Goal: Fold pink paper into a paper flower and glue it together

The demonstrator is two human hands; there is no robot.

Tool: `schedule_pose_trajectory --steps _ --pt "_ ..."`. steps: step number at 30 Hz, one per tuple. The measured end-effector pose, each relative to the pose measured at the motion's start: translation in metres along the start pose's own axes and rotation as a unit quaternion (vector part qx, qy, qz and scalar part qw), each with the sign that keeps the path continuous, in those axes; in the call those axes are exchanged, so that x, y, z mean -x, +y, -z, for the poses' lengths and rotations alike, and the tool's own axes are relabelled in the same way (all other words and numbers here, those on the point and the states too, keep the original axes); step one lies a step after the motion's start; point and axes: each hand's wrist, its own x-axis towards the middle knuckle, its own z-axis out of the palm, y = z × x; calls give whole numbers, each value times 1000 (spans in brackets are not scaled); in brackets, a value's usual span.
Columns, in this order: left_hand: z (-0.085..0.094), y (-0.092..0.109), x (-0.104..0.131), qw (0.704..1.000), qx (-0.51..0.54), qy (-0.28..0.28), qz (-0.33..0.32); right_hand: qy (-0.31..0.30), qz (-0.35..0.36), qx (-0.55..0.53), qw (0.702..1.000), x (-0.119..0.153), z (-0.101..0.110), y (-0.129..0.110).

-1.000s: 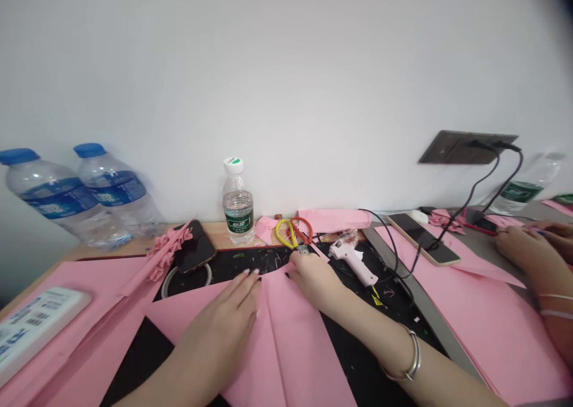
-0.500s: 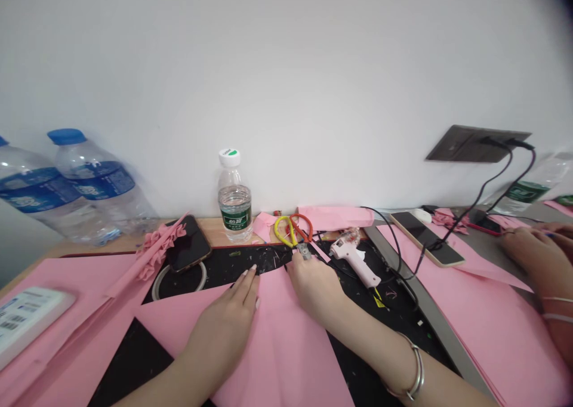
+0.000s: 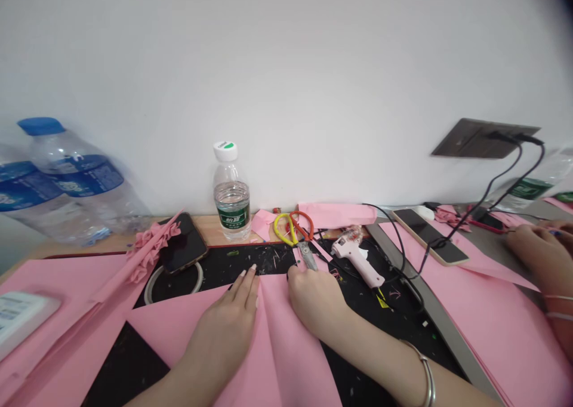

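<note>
A sheet of pink paper [image 3: 268, 341] lies before me on a black mat, a crease running through it toward me. My left hand [image 3: 228, 320] rests flat on the sheet, fingers stretched toward its far edge. At the far right corner my right hand [image 3: 316, 299] has its fingers curled closed on the paper; the fingertips are hidden. Just beyond that hand are scissors [image 3: 306, 255] with one yellow and one orange handle. To their right lies a pale pink glue gun [image 3: 360, 262].
A water bottle [image 3: 231, 204] stands by the wall. Left are a phone [image 3: 185, 246], a tape roll [image 3: 150, 287], a crinkled pink paper piece [image 3: 150, 246] and big bottles [image 3: 85, 180]. Right are another phone [image 3: 430, 234], cables [image 3: 486, 192], pink sheets [image 3: 483, 317] and another person's hand [image 3: 537, 246].
My right hand has drawn back toward me with the paper's edge, uncovering more of the scissors' blades. My left hand stays flat on the sheet. The view has shifted slightly.
</note>
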Motion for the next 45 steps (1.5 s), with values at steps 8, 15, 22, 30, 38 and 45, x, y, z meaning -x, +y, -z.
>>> schedule_pose_trajectory --steps 8,15,22,30,38,45 --pt "-2 1 0 998 55 5 21 25 11 2 1000 5 -2 -1" --pt "-2 2 0 998 56 -2 23 -2 3 7 1000 7 0 -1" --pt "0 1 0 997 67 -11 20 -8 -13 -15 1000 11 -1 7" --pt "1 2 1 997 68 14 25 -19 -37 -263 964 9 6 25" --pt "6 -2 7 993 102 56 -17 0 -57 -196 979 12 -5 25" --pt "0 4 9 986 156 0 56 -5 -86 -46 995 19 -5 10"
